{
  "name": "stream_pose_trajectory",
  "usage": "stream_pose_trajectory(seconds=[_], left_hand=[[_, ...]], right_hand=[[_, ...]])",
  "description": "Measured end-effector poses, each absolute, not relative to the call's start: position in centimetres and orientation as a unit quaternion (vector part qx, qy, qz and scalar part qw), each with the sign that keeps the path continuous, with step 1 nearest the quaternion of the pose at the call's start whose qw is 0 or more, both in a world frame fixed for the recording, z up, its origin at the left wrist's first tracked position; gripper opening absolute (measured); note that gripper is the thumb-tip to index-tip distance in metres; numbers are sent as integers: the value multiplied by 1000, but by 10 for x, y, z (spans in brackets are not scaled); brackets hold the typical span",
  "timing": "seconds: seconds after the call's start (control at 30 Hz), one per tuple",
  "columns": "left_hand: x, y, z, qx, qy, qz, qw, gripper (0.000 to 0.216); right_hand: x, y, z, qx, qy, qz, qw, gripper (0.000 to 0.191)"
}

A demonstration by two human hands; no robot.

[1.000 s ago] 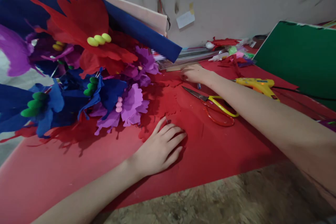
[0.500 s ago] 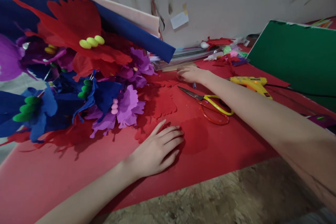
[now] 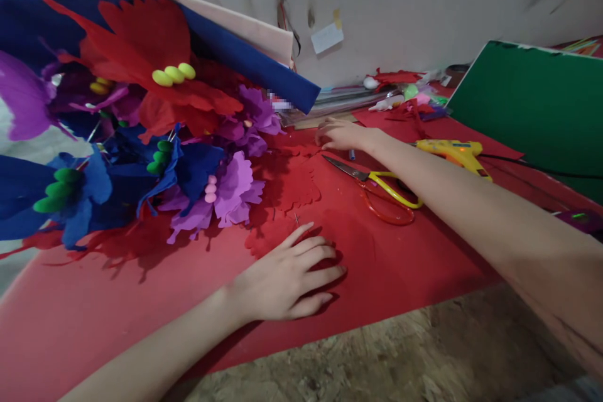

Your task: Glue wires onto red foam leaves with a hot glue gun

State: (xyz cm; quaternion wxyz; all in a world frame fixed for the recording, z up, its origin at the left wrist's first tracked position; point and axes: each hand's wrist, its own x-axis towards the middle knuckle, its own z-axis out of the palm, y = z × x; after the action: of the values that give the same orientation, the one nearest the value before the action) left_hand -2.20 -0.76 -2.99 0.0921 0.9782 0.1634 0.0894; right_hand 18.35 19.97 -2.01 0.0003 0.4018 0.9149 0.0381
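Observation:
My left hand (image 3: 287, 276) lies flat, palm down, fingers spread, on a large red foam sheet (image 3: 117, 301), just below some red cut-out petal shapes (image 3: 294, 185). My right hand (image 3: 343, 134) reaches far across the sheet, fingers curled down onto the red surface by a small blue pen tip (image 3: 351, 154); what it holds, if anything, is hidden. Yellow-and-red-handled scissors (image 3: 381, 191) lie partly under my right forearm.
A bunch of red, blue and purple foam flowers (image 3: 155, 138) fills the left, wrapped in blue sheet. A yellow glue gun (image 3: 455, 152) with a cable lies at right, beside a leaning green board (image 3: 537, 100). Scraps and stacked sheets line the wall. Bare wooden table edge (image 3: 400, 358) in front.
My left hand has slid slightly right and towards me, fingers spreading a bit more. My right hand stays at the far edge, barely shifted.

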Motion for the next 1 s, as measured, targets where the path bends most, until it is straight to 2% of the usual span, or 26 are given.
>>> stream_pose_trajectory(seconds=[0.27,0.5,0.8,0.93,1.0], left_hand=[[-22,-6,-32,975,187,81,91,38],[-22,-6,-32,968,215,89,89,34],[-25,-14,-39,937,339,85,-14,40],[-25,-18,-35,926,371,55,-48,45],[-25,-19,-33,919,387,43,-59,44]], right_hand=[[184,205,-17,402,916,3,13,13],[180,188,-9,409,912,10,-44,17],[169,124,7,387,914,14,-121,15],[180,83,11,420,892,-54,-155,12],[186,61,11,442,881,-104,-133,12]])
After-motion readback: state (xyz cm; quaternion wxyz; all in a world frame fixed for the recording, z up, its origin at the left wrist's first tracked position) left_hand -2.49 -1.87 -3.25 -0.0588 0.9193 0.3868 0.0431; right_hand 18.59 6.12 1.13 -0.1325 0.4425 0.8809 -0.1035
